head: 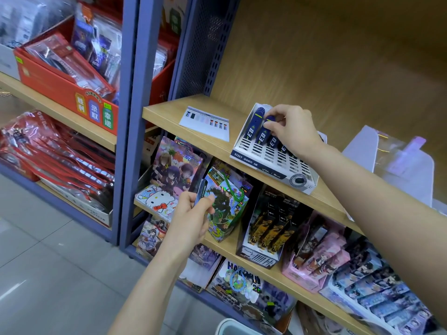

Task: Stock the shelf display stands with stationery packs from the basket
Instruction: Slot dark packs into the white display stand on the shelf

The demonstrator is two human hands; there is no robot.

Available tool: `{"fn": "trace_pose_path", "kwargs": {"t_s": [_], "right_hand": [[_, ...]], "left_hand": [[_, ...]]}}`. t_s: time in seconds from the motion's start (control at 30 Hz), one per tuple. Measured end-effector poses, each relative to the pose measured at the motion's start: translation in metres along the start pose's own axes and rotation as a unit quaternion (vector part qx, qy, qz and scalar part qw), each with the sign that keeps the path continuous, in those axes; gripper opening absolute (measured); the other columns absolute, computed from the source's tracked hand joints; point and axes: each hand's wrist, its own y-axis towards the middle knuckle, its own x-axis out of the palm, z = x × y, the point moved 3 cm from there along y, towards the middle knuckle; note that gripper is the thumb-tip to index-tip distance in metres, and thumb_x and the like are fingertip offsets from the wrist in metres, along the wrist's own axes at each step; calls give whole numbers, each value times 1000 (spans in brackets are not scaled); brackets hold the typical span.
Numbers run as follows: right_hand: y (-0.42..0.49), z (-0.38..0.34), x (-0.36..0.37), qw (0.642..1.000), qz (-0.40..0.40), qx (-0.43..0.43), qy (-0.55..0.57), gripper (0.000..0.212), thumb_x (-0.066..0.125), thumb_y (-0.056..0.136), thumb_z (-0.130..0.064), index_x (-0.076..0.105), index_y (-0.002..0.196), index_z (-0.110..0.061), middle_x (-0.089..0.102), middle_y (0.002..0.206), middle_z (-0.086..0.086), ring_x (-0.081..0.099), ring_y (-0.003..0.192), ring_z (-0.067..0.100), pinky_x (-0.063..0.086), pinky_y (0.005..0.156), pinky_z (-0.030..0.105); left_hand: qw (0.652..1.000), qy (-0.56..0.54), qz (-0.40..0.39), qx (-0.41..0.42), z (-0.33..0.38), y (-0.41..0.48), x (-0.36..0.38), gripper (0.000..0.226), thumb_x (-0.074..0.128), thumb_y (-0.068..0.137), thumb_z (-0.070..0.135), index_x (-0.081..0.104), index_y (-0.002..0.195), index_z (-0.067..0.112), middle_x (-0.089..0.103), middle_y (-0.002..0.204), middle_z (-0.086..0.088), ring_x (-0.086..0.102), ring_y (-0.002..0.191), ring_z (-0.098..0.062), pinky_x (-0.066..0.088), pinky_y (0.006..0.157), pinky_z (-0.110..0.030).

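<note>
so the right hand (290,128) is pinching the top of a navy pack (262,135) to seat it in the slotted display stand (266,154), which sits right at the front edge of the shelf (169,112), with bare shelf to its left, while the left hand (191,213) grips spare packs (201,192) down low, ready, and that white rim (232,326) below is probably the basket.

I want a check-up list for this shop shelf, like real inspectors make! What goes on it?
Surface: wooden shelf holds the stand and a card.
Job's things: white display stand, slanted; navy lead packs in its back slots, front slots unfilled.
Clutter: printed card lies flat left of the stand.
Hands: right hand pinches one pack in the stand; left hand grips a spare pack lower down.
Cables: nothing seen.
Surroundings: red box on the left shelf; pale basket rim at the bottom edge.
</note>
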Motion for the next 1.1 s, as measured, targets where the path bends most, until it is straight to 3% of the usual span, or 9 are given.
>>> {"fn": "trace_pose_path", "kwargs": {"t_s": [0.23,0.5,0.63,0.7,0.8,0.93,1.03,1.1], "right_hand": [[-2,-1,1,999,-3,-13,-31,21,60,92,-14,53,111,-10,55,93,4,55,85,21,50,84,41],[-14,-4,11,994,2,-68,-88,34,47,98,-15,48,131,-24,43,101,1,57,81,25,50,76,42],[-13,-6,10,980,19,-110,-167,35,46,99,-19,46,134,-21,41,103,5,50,89,24,40,64,32],[-12,-7,8,972,35,-121,-201,35,48,99,-21,48,134,-20,44,111,10,47,99,25,35,68,31],[-11,-8,6,970,32,-119,-211,37,48,98,-24,47,135,-20,45,121,12,46,107,27,34,77,30],[-26,-16,3,979,53,-101,-168,38,47,98,-20,44,136,-15,46,124,11,46,110,26,38,89,34],[-54,-27,6,991,55,-94,-72,29,47,97,-19,48,126,-13,47,118,3,50,101,17,40,84,29],[-78,-34,14,996,0,-90,-13,24,46,98,-21,51,121,-15,48,109,-5,49,83,3,38,76,22]], "left_hand": [[1000,-8,3,-7,1,-3,1,16,50,97,16,39,87,11,50,68,-1,23,37,-9,14,36,-18],[1000,-16,5,-4,5,-6,-1,15,49,97,17,38,90,9,45,44,8,22,32,-6,16,33,-16],[1000,-9,6,-6,4,-3,2,15,49,97,15,37,90,9,48,54,6,23,32,-6,14,34,-17],[1000,-15,2,-6,3,-2,3,14,48,97,14,37,89,10,51,67,1,24,34,-8,13,35,-17],[1000,-26,-6,-4,1,-1,3,15,47,96,12,38,85,11,47,65,-2,24,37,-10,15,36,-19],[998,-54,-20,-8,-1,0,4,12,42,97,10,39,85,10,39,59,-6,26,38,-11,23,38,-21],[998,-68,-10,13,-1,-1,5,15,41,101,17,44,89,8,48,70,-7,36,43,-11,31,43,-22],[998,-39,-15,39,0,-4,7,23,39,102,24,51,90,9,54,64,-5,41,43,-13,35,44,-23]]}}
